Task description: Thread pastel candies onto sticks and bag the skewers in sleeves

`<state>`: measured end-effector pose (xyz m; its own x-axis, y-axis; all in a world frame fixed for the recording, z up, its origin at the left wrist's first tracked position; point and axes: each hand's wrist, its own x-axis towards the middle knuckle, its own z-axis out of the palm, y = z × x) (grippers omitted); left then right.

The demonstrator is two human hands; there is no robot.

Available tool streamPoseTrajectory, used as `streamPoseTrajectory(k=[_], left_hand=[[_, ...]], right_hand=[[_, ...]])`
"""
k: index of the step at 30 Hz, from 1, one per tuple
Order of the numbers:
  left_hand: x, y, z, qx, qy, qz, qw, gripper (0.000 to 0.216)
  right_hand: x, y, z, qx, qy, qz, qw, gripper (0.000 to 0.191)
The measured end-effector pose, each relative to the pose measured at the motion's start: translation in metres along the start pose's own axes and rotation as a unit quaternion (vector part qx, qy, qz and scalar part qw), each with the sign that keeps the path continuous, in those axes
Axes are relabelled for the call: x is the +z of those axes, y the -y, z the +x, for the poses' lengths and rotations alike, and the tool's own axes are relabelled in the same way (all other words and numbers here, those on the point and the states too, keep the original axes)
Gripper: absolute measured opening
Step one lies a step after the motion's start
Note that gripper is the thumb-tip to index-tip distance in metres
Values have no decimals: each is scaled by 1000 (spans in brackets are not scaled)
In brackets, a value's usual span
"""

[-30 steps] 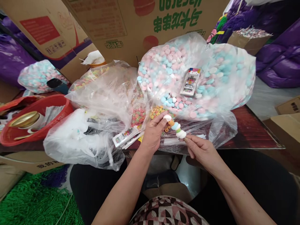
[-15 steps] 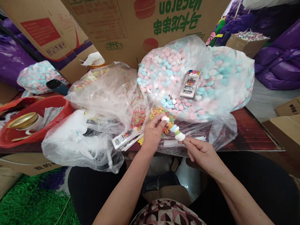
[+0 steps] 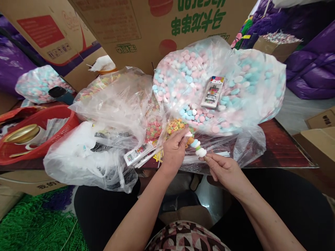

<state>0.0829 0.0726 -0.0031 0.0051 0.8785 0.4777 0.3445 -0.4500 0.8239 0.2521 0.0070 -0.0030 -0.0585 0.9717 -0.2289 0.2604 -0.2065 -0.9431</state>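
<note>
My right hand [image 3: 223, 169] pinches the lower end of a candy skewer [image 3: 200, 152], just below its white pieces. Threaded along it are white, green, pale blue and orange candies, slanting up to the left. My left hand [image 3: 175, 148] is closed at the upper end, thumb and fingers on a pink-and-white marshmallow [image 3: 188, 133]; the stick's tip is hidden there. Behind that hand lie small ring gummies [image 3: 175, 125] in yellow, orange and green. Farther back, a clear bag of pastel marshmallows [image 3: 180, 69] spreads open, with a printed packet [image 3: 212, 92] on top.
White sticks [image 3: 222, 153] lie on plastic beside my right hand. To the left are a bag of gummies [image 3: 117, 96], a white plastic bag [image 3: 78, 153], printed wrappers [image 3: 138, 153] and a red basket [image 3: 74, 120]. A large cardboard box [image 3: 149, 38] stands behind.
My left hand has turned and shifted slightly to the right, its fingers now covering more of the pink-and-white marshmallow at the skewer's upper end. My right hand stays in place.
</note>
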Motion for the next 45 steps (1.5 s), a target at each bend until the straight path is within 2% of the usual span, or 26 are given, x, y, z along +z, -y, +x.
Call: streamPoseTrajectory(k=[5, 9, 14, 19, 21, 25, 27, 31, 33, 36, 40, 43, 45], left_hand=[[6, 1, -6, 12, -10, 10, 1000, 24], [13, -6, -7, -50, -14, -29, 998, 27], [17, -13, -6, -105, -33, -91, 990, 25], [18, -15, -8, -138, -38, -151, 978, 21], [18, -17, -7, -179, -53, -224, 957, 23], [13, -25, 5, -252, -90, -373, 889, 20], [10, -29, 10, -273, -75, -412, 866, 16], [11, -39, 9, -330, -22, -447, 831, 25], [16, -41, 6, -349, -25, -439, 827, 31], [22, -42, 6, -354, -66, -429, 828, 30], [22, -41, 11, -358, -123, -408, 831, 30], [22, -40, 11, -363, -114, -407, 830, 33], [25, -39, 6, -364, -106, -407, 831, 36]], right_hand=[[10, 4, -1, 8, -26, 11, 1000, 37], [24, 11, -3, -26, -24, -5, 999, 35], [27, 8, -2, -37, -69, 27, 997, 34], [28, 3, -1, -47, -49, 34, 997, 39], [29, 2, -3, -46, -41, 24, 998, 38], [31, 0, -6, -59, -34, 40, 997, 36], [32, 0, -8, -57, -35, 55, 996, 37], [33, 0, -10, -44, -31, 65, 996, 38], [33, 0, -10, -45, -24, 67, 996, 40], [33, -1, -12, -60, -3, 53, 997, 44], [33, -1, -14, -106, -6, -25, 994, 43], [36, 0, -16, -112, -35, -58, 991, 42], [38, 1, -17, -98, -34, -40, 994, 42]])
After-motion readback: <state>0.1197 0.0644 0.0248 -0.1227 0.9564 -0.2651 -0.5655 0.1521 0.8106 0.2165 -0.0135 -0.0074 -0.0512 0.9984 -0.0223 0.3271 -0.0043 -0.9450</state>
